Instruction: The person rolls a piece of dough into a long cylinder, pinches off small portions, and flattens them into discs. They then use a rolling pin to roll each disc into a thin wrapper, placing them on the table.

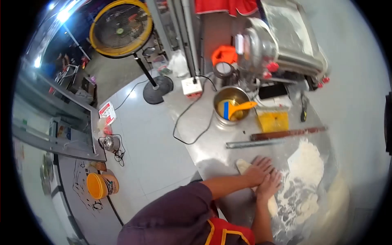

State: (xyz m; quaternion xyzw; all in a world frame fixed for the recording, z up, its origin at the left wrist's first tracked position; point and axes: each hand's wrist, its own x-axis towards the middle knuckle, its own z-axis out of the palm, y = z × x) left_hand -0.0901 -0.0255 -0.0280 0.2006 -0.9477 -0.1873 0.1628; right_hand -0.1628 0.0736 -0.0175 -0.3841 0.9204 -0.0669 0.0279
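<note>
A long roll of dough (pixel 272 207) lies on the metal table, its other end showing past my hands on the far side. My left hand (pixel 258 170) rests flat over the middle of the roll with fingers stretched out. Right beside it, my right hand (pixel 269 185) presses on the dough too, fingers extended and touching the left hand. Both palms hide the roll's middle part. Loose flour (pixel 308 163) is spread thickly to the right of my hands.
Beyond my hands lie a grey metal bar (pixel 249 144) and a brown rolling pin (pixel 286 133). A yellow scraper (pixel 273 121), a pot (pixel 219 107) with an orange-handled brush (pixel 241 108), a phone (pixel 272 92) and a dough machine (pixel 294 53) stand behind. A black cable (pixel 176 127) crosses the table's left side.
</note>
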